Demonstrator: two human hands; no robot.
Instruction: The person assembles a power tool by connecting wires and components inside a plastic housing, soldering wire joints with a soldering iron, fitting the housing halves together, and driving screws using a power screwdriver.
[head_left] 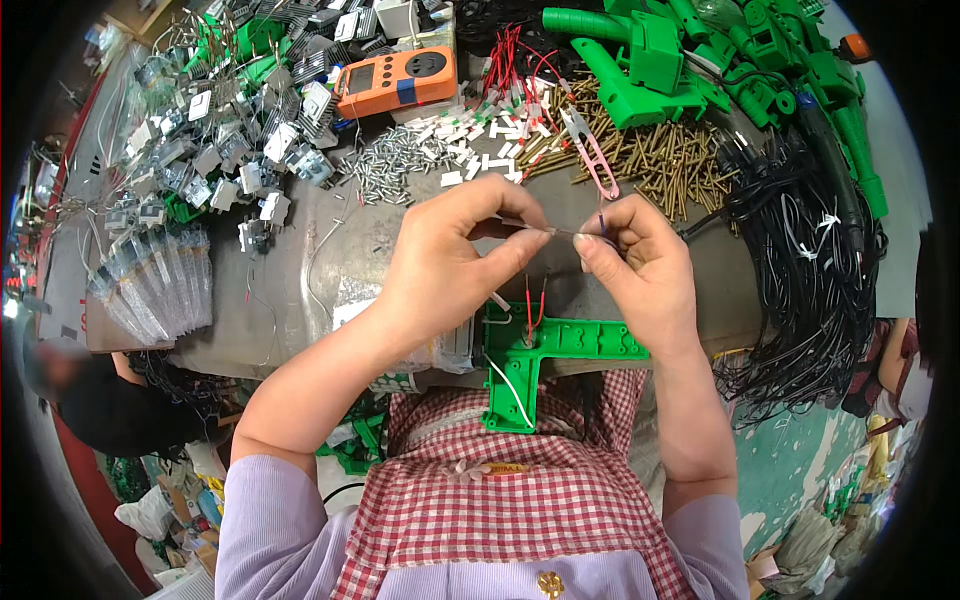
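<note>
My left hand [440, 255] pinches one end of a thin wire [564, 233] between thumb and forefinger. My right hand [645, 270] is closed on the wire's other side, so a short stretch shows between the two. The rest of the wire is hidden in my fingers. Just below them, a green plastic housing half [585, 340] lies at the table's front edge, partly over my lap. Red wires [535, 305] stand up from it, and a white wire [512, 390] runs along its lower arm. Thread snips with pink handles [598, 165] lie just beyond my right hand.
Screws [385, 165], white connectors [450, 135] and brass-coloured rods [680, 175] lie in heaps beyond my hands. Around them are an orange meter [395, 80], small wired units [210, 160], green housings [640, 70] and bundled black cables [820, 240]. Bagged parts [160, 290] lie left.
</note>
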